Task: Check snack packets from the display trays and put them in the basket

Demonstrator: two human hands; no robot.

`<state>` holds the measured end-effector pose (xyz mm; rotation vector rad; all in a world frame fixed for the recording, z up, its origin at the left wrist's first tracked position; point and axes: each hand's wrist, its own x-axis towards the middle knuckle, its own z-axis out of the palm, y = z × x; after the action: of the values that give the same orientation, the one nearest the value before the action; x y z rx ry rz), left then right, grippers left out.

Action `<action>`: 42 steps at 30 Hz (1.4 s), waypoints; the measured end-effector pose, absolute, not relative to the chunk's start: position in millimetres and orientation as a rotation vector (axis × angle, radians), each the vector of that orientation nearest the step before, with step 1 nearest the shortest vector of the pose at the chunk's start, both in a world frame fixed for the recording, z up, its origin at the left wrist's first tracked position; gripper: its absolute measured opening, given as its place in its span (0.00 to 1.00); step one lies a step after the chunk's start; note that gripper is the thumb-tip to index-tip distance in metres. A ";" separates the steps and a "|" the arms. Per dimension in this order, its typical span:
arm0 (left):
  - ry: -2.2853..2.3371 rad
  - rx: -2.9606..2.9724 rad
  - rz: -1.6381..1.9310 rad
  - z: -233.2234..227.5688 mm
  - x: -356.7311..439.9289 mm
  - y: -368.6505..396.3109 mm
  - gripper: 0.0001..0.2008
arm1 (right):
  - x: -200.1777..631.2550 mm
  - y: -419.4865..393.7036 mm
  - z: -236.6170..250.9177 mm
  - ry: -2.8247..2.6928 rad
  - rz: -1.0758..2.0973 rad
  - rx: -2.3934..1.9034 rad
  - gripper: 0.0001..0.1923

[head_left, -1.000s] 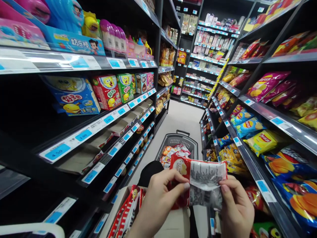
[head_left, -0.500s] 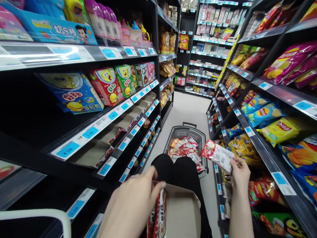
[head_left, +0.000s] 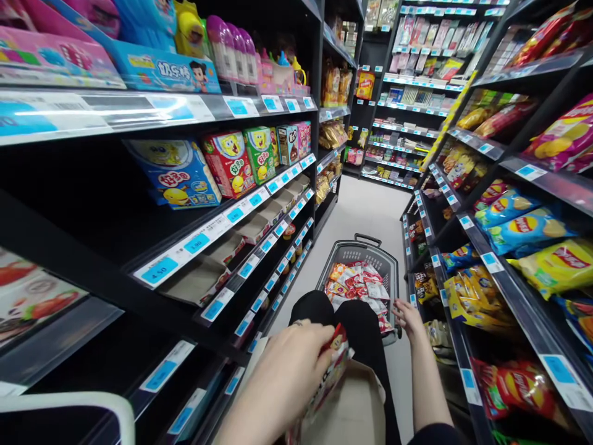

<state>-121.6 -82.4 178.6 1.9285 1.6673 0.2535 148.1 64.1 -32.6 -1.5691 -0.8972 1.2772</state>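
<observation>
Shelves [head_left: 194, 247] flank aisle — basket [head_left: 356, 253] ahead, chip bags [head_left: 523, 228] right.

We see black shelving [head_left: 115, 272] on the left: cartoon snack boxes [head_left: 229, 162] mid-shelf, pink bottles [head_left: 229, 44] on top, blue price tags [head_left: 160, 270] along the edges. Right shelving [head_left: 528, 309] holds chip bags [head_left: 523, 228], blue and yellow. Pale aisle floor [head_left: 365, 207] runs to far shelves [head_left: 407, 93]. White rail [head_left: 69, 405] near left.
</observation>
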 end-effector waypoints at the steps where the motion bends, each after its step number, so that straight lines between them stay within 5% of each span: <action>1: 1.565 1.885 0.425 182.0 -126.1 -83.4 0.14 | 150.4 59.8 -18.2 -0.885 1.320 -1.531 0.13; 6: 1.289 1.564 1.160 180.1 -126.8 -87.3 0.13 | 131.4 2.1 63.9 -1.018 1.499 -1.176 0.32; 9: 1.147 1.556 1.292 176.8 -119.3 -89.5 0.12 | 99.4 -37.4 96.2 -1.089 1.928 -0.823 0.43; 13: 0.809 1.850 1.165 182.6 -120.1 -94.0 0.11 | 71.3 -57.0 113.7 -0.982 1.881 -0.651 0.33; 18: 1.199 1.674 1.132 186.1 -127.7 -100.1 0.05 | 73.0 -62.7 126.3 -0.946 1.515 -0.613 0.27; 23: 0.737 1.213 0.993 178.8 -126.5 -96.9 0.20 | 82.5 -85.6 135.0 -1.000 1.291 -0.720 0.31; 27: 0.870 1.167 0.990 179.4 -120.3 -88.9 0.24 | 87.4 -103.5 135.0 -1.065 1.313 -0.807 0.34; 34: 0.963 1.052 1.064 175.8 -116.5 -81.8 0.24 | 107.2 -103.9 115.7 -1.195 0.818 -1.023 0.20; 38: 1.026 1.118 1.142 173.9 -115.4 -83.1 0.20 | 115.9 -94.3 116.4 -1.474 0.412 -0.942 0.16; 42: 1.064 1.251 1.243 172.8 -112.5 -83.1 0.11 | 106.9 -92.5 126.1 -1.443 0.341 -0.866 0.04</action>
<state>-112.5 -83.1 172.8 1.2515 1.0643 1.2427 106.9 -92.5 126.1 -0.8662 -1.4428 0.3409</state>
